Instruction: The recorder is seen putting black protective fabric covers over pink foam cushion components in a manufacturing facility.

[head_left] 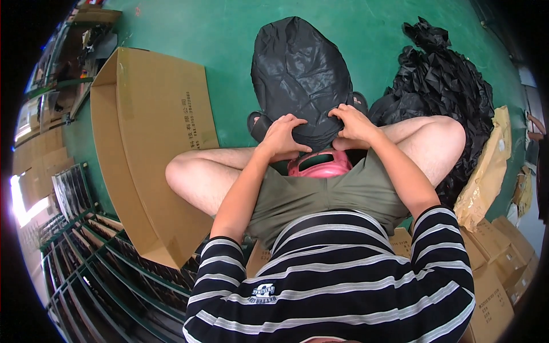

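The black bag (298, 71) at twelve o'clock seems light and soft, best held at six-o'clock edge, where left hand (280, 136) spreads; whether right hand (355, 124) pinches is unclear.

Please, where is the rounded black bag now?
The black bag is in the upper middle of the head view, between the cardboard box and the crumpled black pile, with the left hand and right hand at its near end.
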The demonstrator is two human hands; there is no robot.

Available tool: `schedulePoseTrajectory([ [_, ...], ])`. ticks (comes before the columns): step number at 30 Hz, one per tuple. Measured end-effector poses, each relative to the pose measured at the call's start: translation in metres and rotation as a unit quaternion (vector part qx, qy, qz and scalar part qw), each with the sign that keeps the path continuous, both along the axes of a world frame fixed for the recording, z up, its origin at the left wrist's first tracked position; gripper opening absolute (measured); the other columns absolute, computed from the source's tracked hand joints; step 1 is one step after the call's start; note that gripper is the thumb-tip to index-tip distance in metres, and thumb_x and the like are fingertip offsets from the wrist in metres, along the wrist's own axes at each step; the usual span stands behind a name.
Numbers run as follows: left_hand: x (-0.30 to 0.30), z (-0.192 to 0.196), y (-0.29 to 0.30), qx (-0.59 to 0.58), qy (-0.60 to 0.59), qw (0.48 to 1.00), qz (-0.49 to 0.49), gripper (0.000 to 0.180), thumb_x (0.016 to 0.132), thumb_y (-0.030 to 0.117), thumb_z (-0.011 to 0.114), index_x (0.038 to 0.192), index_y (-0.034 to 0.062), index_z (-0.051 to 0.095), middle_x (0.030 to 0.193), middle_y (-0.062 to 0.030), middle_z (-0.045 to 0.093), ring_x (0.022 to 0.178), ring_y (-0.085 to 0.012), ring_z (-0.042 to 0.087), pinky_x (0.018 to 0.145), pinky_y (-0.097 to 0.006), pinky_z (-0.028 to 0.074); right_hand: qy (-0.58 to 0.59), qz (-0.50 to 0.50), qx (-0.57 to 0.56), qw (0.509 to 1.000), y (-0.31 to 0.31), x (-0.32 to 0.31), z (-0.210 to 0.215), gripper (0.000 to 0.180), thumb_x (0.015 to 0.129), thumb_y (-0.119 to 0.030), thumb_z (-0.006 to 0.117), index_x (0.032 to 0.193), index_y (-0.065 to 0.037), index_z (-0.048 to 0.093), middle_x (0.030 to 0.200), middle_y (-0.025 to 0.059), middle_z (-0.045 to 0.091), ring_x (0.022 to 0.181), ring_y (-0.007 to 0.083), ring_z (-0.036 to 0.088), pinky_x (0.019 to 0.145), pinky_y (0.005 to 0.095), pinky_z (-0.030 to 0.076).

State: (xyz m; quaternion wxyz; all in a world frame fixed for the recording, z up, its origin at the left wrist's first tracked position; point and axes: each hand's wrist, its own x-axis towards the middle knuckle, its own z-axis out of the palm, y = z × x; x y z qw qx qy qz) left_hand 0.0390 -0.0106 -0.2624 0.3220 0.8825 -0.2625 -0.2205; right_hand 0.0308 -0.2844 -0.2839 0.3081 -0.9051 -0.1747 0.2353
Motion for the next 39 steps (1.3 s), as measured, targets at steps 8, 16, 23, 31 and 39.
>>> schedulePoseTrajectory([
  [8, -0.006, -0.008, 0.000, 0.037, -0.051, 0.998, -0.020, 0.079, 0.051, 0.030, 0.089, 0.122, 0.0146, 0.059, 0.116, -0.0092, 0.052, 0.110, -0.0288, 0.052, 0.091, -0.040, 0.043, -0.076, 0.055, -0.049, 0.994, 0.010, -0.011, 0.026, 0.076, 0.055, -0.013, 0.080, 0.127, -0.012, 0.057, 0.129, 0.0169, 0.046, 0.123, 0.0371, 0.042, 0.106, 0.0464, 0.036],
  [16, -0.013, -0.012, 0.001, 0.068, -0.115, 0.988, -0.071, 0.092, 0.045, 0.033, 0.090, 0.127, 0.0144, 0.054, 0.125, -0.0107, 0.049, 0.113, -0.0297, 0.049, 0.090, -0.041, 0.040, -0.270, 0.172, -0.113, 0.941, 0.030, -0.038, -0.020, 0.079, 0.075, -0.012, 0.064, 0.148, -0.022, 0.035, 0.154, 0.0179, 0.025, 0.142, 0.0361, 0.024, 0.115, 0.0532, 0.019],
  [23, -0.016, -0.015, 0.001, 0.034, -0.170, 0.982, -0.069, 0.094, 0.043, 0.036, 0.090, 0.126, 0.0111, 0.053, 0.124, -0.0122, 0.049, 0.118, -0.0317, 0.047, 0.100, -0.043, 0.037, -0.209, 0.152, -0.084, 0.962, 0.028, -0.032, -0.024, 0.076, 0.071, -0.013, 0.067, 0.142, -0.017, 0.043, 0.147, 0.0175, 0.037, 0.138, 0.0351, 0.033, 0.112, 0.0482, 0.029],
  [31, -0.010, -0.018, 0.001, -0.004, -0.170, 0.983, -0.071, 0.083, 0.050, 0.037, 0.088, 0.120, 0.0073, 0.057, 0.118, -0.0118, 0.054, 0.118, -0.0309, 0.048, 0.102, -0.043, 0.038, -0.041, -0.027, 0.067, 0.997, 0.015, -0.001, -0.006, 0.035, 0.078, -0.019, 0.067, 0.110, -0.005, 0.069, 0.108, 0.0159, 0.068, 0.101, 0.0314, 0.065, 0.088, 0.0389, 0.052],
  [39, 0.011, -0.047, 0.001, -0.040, 0.017, 0.986, 0.159, 0.040, 0.080, 0.033, 0.075, 0.106, 0.0041, 0.070, 0.095, -0.0181, 0.067, 0.090, -0.0339, 0.064, 0.081, -0.040, 0.051, -0.015, -0.207, 0.176, 0.962, 0.017, 0.009, -0.042, 0.029, 0.093, -0.026, 0.059, 0.109, -0.005, 0.068, 0.096, 0.0178, 0.069, 0.087, 0.0293, 0.068, 0.076, 0.0362, 0.051],
])
